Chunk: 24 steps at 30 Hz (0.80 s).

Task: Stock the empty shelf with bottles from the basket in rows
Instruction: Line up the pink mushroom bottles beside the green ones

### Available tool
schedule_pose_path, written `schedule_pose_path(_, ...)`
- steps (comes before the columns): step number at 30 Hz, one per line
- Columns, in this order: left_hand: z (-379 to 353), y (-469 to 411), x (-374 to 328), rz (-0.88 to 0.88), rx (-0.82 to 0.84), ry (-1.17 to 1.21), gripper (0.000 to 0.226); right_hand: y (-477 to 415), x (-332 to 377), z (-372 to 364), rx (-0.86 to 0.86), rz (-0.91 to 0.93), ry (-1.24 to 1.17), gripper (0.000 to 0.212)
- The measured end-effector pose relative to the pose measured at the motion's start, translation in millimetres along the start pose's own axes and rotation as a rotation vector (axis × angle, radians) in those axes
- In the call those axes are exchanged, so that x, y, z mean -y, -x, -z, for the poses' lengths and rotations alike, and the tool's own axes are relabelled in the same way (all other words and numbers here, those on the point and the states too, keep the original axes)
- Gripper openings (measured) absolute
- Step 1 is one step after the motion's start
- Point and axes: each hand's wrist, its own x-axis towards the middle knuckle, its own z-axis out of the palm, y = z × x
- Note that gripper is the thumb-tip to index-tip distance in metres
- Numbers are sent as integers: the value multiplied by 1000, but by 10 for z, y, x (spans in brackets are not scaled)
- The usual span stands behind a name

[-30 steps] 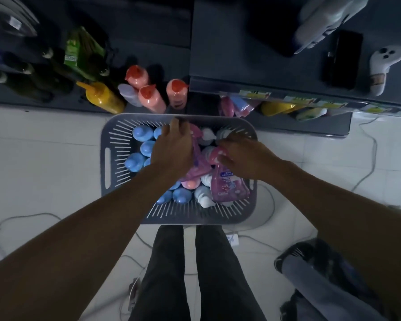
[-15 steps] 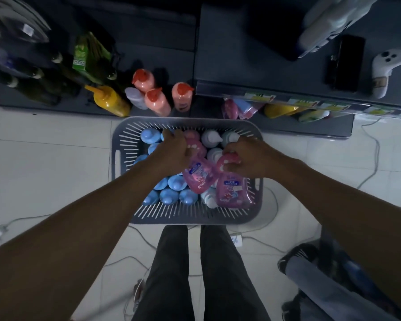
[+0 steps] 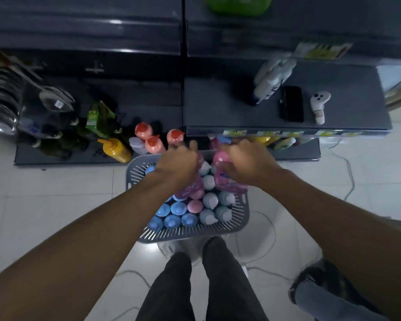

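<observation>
A pink bottle is gripped by the left hand, a second pink bottle by the right hand, both over the basket, noted nearly full; stocking is judged barely begun.

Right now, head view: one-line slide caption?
Left hand grips left pink bottle, right hand right pink bottle, over basket.
</observation>
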Motion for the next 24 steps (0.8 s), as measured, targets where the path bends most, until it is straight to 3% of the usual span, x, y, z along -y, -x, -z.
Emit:
schedule_pose_path(5,793,217,-114,-119,-104,-90,60,282,34,702,-178,-88,2,39)
schedule_pose_path(11,1712,555,-312,-223,-244,-95,50,654,40,1547,-342,-182,-13,42)
schedule_pose_path(18,2451,752,-644,-283,-442,-166,45,996,-189,2383,-495,-269,-24,39)
schedule_pose_path(24,2841,734,-1015,-315,-515,-97,43,1065,-547,2973,-571,-286,-76,40)
